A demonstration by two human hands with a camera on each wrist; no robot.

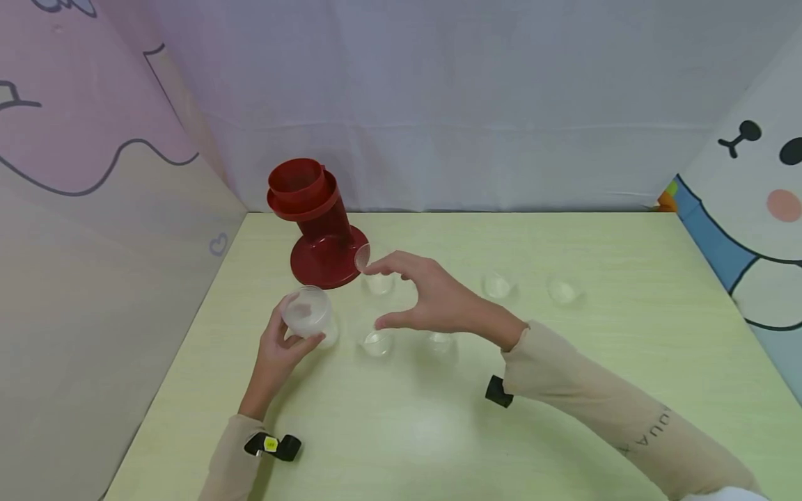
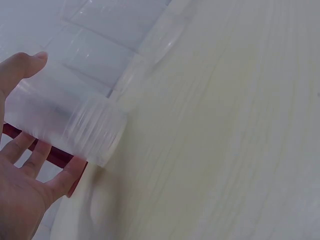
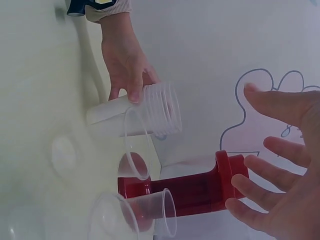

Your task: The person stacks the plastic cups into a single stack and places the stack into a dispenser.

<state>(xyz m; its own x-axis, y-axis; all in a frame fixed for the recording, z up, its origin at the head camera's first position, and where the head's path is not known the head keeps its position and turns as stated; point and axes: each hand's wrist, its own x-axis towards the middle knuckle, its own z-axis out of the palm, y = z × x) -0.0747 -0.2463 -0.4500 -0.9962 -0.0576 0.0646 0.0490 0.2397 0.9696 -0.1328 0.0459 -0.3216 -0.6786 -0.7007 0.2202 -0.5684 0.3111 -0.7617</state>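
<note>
My left hand grips a stack of nested clear plastic cups at the table's left side. In the left wrist view the thumb lies on one side of the stack and the fingers on the other. My right hand hovers over the single clear cups, thumb and fingers spread wide around empty space. Near its fingertips stand a clear cup behind and another clear cup in front. The right wrist view also shows the right hand apart from the cups.
A red plastic stand with a round base and cup-shaped top stands at the back left. More clear cups stand on the pale table: one in front, others farther right. A curtain hangs behind.
</note>
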